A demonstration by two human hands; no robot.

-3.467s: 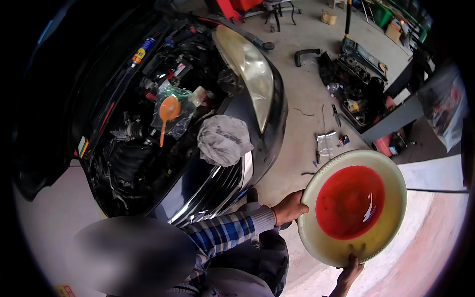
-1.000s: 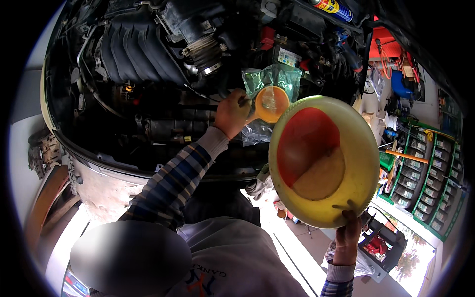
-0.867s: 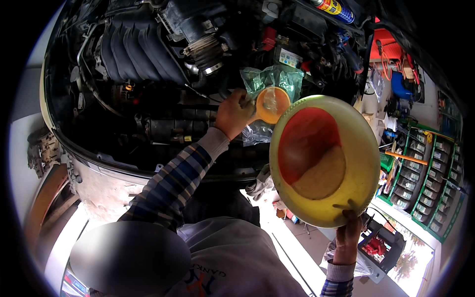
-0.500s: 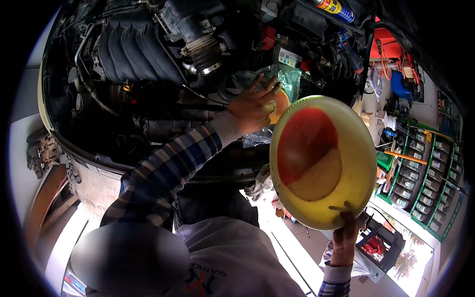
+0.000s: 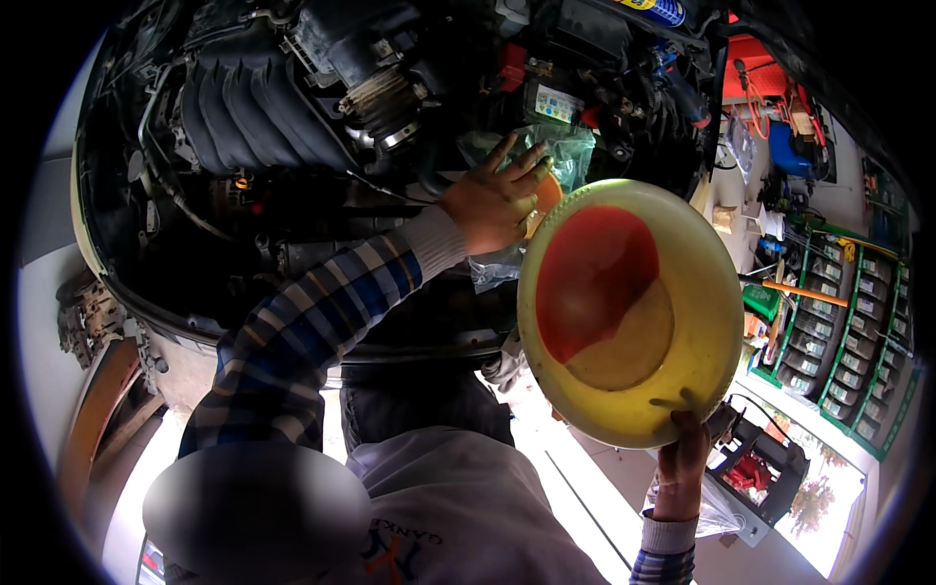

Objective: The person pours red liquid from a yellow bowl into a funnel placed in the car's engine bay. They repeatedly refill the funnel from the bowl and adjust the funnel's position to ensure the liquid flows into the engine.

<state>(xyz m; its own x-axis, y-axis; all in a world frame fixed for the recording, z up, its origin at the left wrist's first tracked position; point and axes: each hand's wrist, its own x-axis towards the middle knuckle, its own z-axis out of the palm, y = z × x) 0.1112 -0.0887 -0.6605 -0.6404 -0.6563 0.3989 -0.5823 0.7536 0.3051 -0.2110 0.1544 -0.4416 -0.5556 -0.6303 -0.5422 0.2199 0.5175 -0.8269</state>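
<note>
My right hand (image 5: 684, 453) grips the near rim of a translucent yellow plastic basin (image 5: 707, 331), fingers showing through its wall. Red liquid (image 5: 595, 283) lies pooled inside toward the far left; the basin is tilted that way, its far left rim close to my left hand (image 5: 495, 200). That hand is curled at the side of an orange, round-edged thing (image 5: 548, 192), perhaps a funnel, which the basin partly covers. Clear plastic film (image 5: 570, 151) surrounds the orange thing. I cannot see liquid leaving the basin.
A car's engine bay holds a black ribbed engine cover (image 5: 258, 117), an air intake hose (image 5: 385, 107) and a battery (image 5: 558, 102). A spray can (image 5: 658, 10) and a power tool (image 5: 687, 93) lie at the far right. Green-framed shelves (image 5: 829, 331) stand right.
The basin has shifted slightly left and farther over the orange thing, hiding more of it. The engine bay sits slightly farther left in view. Both hands keep their grip.
</note>
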